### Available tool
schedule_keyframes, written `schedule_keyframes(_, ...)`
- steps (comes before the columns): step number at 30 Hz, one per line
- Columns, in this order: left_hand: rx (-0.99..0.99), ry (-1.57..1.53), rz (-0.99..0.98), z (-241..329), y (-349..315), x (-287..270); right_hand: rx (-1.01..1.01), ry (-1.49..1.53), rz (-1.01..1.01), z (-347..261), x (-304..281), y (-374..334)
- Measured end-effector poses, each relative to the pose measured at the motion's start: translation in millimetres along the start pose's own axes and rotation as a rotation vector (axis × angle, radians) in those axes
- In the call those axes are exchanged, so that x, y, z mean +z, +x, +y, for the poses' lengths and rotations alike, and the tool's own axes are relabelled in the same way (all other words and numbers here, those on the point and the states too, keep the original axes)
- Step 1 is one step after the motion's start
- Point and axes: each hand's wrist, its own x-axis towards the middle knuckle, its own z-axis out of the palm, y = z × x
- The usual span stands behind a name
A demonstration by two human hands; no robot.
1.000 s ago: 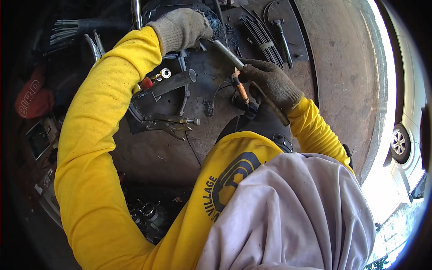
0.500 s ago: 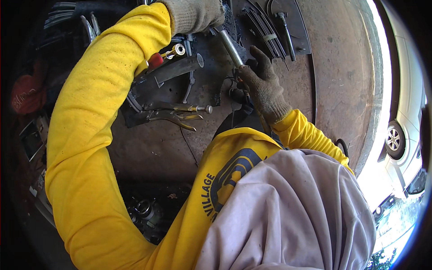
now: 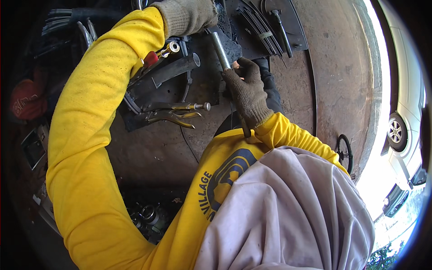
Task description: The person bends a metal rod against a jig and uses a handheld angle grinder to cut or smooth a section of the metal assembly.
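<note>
Scuffed rust-brown floor spreads right of my knit-gloved right grip, which is closed around a silver cylindrical metal bar, probably to steady it; its upper end sits just below my left grip, whose fingers I cannot make out. Beyond the right grip, a pale band binds thin grey metal rods; left of the left grip, a dark tube seemingly contains other slender rods.

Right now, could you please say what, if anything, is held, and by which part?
The right hand holds a metal bar just below its bright section; left hand, cannot tell.
</note>
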Motion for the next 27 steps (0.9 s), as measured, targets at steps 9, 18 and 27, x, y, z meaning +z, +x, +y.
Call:
schedule_keyframes(9, -0.018, 0.000, -0.028, 0, 3, 2, -0.065, 0.033, -0.148, -16, -19, 0)
schedule_keyframes(18, 0.004, 0.072, 0.038, 0, -3, 0, 0.170, 0.427, -0.351, -19, -34, 14)
schedule_keyframes(27, 0.050, 0.059, 0.086, -1, -4, 6, -0.022, -0.024, -0.181, -21, -25, 10)
